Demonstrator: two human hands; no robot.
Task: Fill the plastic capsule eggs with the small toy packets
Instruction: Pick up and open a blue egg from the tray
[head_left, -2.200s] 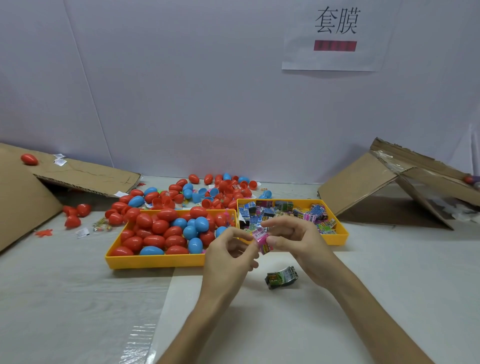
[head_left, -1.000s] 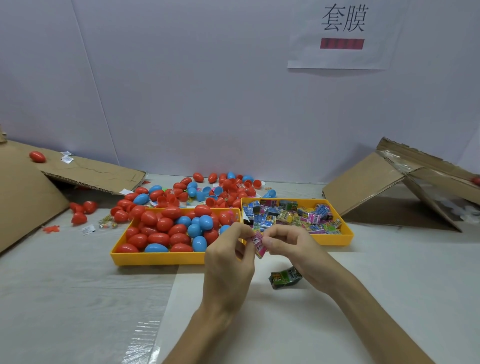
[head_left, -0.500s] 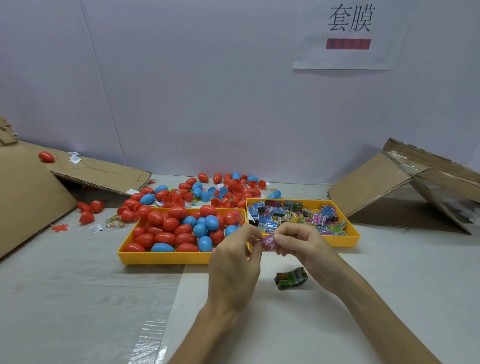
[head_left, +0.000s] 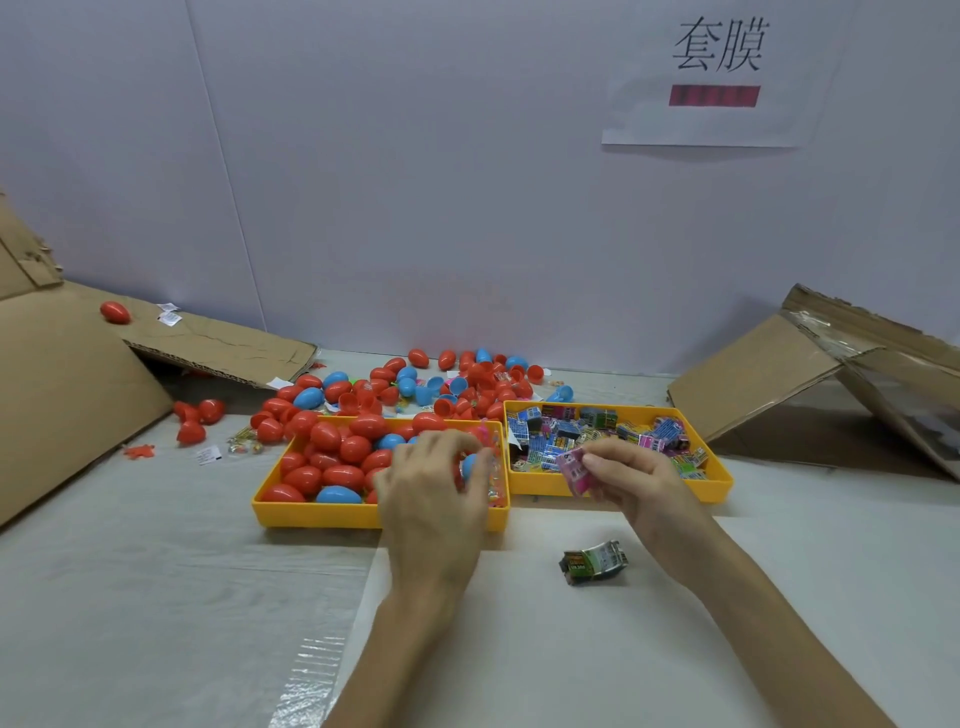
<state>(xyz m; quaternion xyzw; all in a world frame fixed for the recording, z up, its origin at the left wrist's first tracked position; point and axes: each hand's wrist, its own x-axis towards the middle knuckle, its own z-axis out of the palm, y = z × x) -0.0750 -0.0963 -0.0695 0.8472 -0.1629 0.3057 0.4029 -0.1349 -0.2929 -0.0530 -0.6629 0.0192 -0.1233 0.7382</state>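
Pink toy packet (head_left: 574, 470): pinched in right hand (head_left: 631, 480) at the packet tray (head_left: 719, 486) near rim, seemingly readied for loading; left hand (head_left: 431, 483) curls over capsule eggs (head_left: 332, 436) in egg tray (head_left: 311, 514), probably selecting one, grasp indiscernible.

I see bright, even overhead light; soft shadows edge the front of the yellow egg tray (head_left: 311, 514), darker ones lie under the cardboard (head_left: 753, 374) right of it. Over the tray the left hand (head_left: 431, 488) smears with motion; the pink packet (head_left: 574, 470) pinched in the right hand (head_left: 639, 483) looks soft. The tape (head_left: 306, 670) before the tray glints; wall seams (head_left: 224, 156) behind it lean.
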